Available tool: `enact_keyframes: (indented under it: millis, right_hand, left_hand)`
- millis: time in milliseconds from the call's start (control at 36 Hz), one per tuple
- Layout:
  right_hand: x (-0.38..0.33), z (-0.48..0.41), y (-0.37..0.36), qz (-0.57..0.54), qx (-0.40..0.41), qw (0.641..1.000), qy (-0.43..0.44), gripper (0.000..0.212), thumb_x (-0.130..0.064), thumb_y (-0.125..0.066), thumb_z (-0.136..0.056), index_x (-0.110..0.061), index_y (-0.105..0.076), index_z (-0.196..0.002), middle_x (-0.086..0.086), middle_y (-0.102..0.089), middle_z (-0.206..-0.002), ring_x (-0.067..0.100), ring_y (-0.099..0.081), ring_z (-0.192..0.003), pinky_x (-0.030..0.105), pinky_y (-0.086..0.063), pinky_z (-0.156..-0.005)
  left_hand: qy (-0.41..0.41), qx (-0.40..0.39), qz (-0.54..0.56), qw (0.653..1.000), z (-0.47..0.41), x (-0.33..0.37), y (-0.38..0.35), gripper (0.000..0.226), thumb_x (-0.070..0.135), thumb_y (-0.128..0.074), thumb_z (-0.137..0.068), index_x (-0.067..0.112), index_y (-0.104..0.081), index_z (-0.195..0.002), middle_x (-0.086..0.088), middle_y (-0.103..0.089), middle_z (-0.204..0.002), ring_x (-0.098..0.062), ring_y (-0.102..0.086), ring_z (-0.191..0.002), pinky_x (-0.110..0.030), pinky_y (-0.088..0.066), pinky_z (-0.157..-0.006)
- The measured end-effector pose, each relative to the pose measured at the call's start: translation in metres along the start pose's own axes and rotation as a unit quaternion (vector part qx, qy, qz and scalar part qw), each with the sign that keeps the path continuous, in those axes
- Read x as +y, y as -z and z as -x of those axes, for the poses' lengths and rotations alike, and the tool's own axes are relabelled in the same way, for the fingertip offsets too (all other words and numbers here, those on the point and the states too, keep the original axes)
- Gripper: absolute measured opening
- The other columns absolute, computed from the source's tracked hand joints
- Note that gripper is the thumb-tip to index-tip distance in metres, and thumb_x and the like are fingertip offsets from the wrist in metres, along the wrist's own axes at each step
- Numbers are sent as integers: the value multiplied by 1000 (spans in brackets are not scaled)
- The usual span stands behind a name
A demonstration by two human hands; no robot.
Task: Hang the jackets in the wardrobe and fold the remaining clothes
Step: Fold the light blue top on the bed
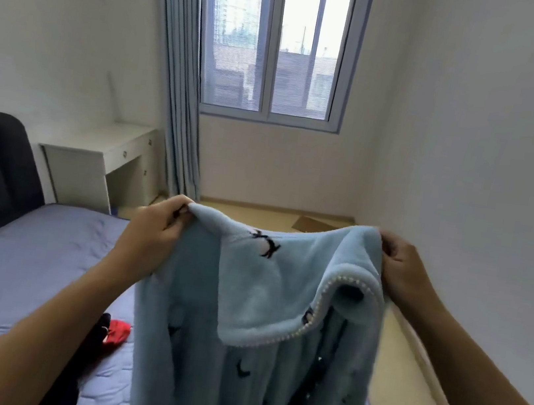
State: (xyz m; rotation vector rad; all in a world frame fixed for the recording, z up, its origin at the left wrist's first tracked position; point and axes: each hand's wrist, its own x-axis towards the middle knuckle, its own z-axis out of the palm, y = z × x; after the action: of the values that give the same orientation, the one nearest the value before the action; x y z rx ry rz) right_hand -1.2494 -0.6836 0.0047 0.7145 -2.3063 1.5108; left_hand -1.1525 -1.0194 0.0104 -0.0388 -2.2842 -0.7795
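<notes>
Light-blue fleece top (249, 356), black motifs, pearl-trimmed collar: held up in the air over the near edge of the bed (15, 255). Its upper edge is pinched at each end by the left hand (157, 231) and right hand (401, 267), fingers curled round the fabric. A red garment (117, 332) is seen on the bed; a white desk (111, 147) is noted beyond.

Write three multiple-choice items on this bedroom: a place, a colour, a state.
1. Where does the red cloth lie? A on the desk; B on the bed; C on the floor.
2. What colour is the held fleece garment? A light blue; B yellow; C white.
3. The garment is: A flat on the bed; B in one hand; C hanging by both top corners.
Key: 1 B, the bed is under it; 2 A, its pile is pale blue; 3 C, left grip and right grip each pinch one.
</notes>
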Motion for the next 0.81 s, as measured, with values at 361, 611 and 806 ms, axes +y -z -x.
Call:
enact_keyframes:
  millis: [361, 611, 806]
  right_hand:
    - [4, -151, -3, 321, -120, 932, -115, 36, -40, -50, -84, -13, -60, -64, 5, -63, -71, 26, -60, -74, 30, -41, -59]
    - [136, -218, -117, 113, -221, 947, -205, 81, -23, -60, -89, -22, -10, -154, 2, -29, -153, 18, -34, -137, 20, -30, -103]
    - [295, -17, -191, 237, -424, 818, -309, 67, -27, -53, -94, -17, -19, -151, 7, -33, -152, 22, -40, -133, 26, -35, -101]
  left_hand:
    - [115, -164, -310, 929, -133, -14, -45, 28, 32, -46, -94, 19, -69, -100, -9, -66, -104, -32, -61, -98, -32, -44, -70]
    - [273, -243, 35, 930, -160, -104, -200, 81, 22, -55, -93, 13, -1, -153, -6, -10, -159, -22, -19, -144, -34, -22, -116]
    - [299, -474, -152, 814, 62, -197, -292, 56, 25, -44, -97, 12, -24, -147, -8, -28, -153, -23, -31, -139, -33, -30, -111]
